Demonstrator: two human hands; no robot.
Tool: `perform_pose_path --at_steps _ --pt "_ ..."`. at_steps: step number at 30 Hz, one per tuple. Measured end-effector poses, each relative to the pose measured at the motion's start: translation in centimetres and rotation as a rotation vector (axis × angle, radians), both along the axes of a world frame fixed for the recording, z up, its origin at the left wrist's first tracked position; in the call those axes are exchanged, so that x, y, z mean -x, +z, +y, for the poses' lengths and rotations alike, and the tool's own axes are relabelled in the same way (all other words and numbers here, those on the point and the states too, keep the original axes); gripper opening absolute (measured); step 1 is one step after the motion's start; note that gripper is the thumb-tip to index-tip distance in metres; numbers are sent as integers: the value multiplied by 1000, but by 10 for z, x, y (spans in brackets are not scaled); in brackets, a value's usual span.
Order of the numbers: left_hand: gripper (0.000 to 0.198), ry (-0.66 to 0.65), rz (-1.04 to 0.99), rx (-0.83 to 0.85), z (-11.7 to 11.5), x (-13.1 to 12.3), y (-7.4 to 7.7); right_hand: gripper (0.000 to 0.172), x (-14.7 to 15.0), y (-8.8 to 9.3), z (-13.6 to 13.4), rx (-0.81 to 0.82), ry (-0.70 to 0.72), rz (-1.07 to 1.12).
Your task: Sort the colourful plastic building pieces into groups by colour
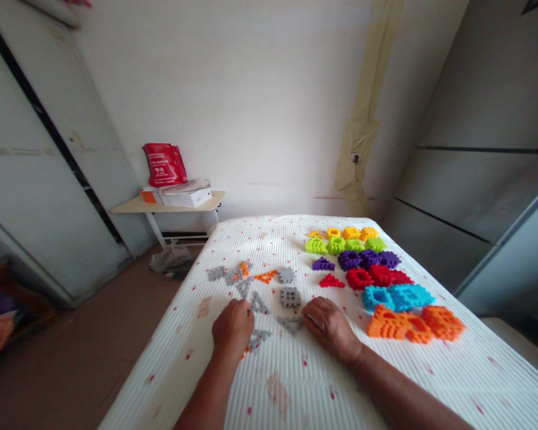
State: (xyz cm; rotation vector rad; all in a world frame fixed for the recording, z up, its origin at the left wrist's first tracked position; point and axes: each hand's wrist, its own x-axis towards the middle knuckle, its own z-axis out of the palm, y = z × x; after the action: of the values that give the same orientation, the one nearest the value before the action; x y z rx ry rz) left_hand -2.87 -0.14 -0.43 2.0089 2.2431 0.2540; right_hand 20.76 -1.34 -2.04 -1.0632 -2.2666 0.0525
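Note:
My left hand [234, 325] is closed near the middle of the white spotted cloth, its fingertips beside a grey triangular piece [259, 303]; anything inside it is hidden. Another grey triangle [260, 338] lies just right of its wrist. My right hand [329, 325] rests with curled fingers at the right end of a grey triangle [289, 324]; its fingertips are partly hidden, and whether they grip the piece is unclear. A grey square with holes [290, 297] and a solid grey square [286, 275] lie beyond, near an orange triangle [266, 276].
Rows of orange [388, 323], blue [411, 297], red [381, 276], purple [372, 258], green [354, 245] and yellow [351, 233] pieces stand on the right. A side table [137, 205] at the back left holds a red bag [164, 164] and a white box [192, 197].

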Motion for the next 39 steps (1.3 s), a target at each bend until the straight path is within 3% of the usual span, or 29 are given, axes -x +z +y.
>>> perform_pose_path --at_steps 8,17,24,32,36,39 --pt "35 9 0 -47 1 -6 -1 18 1 -2 0 3 -7 -16" --pt "15 -12 -10 -52 1 -4 -3 20 3 -2 -1 5 -2 -36" --pt "26 -70 6 -80 1 -5 -7 20 3 -3 -1 14 -8 -53" --pt "20 -35 40 -58 2 -5 -5 21 3 2 -3 11 1 -26" --pt "19 -26 -41 -91 4 -3 -3 22 3 2 -3 -5 -12 -27" --pt "17 -32 -227 -157 7 -1 -5 19 2 -1 -2 -32 -10 8"
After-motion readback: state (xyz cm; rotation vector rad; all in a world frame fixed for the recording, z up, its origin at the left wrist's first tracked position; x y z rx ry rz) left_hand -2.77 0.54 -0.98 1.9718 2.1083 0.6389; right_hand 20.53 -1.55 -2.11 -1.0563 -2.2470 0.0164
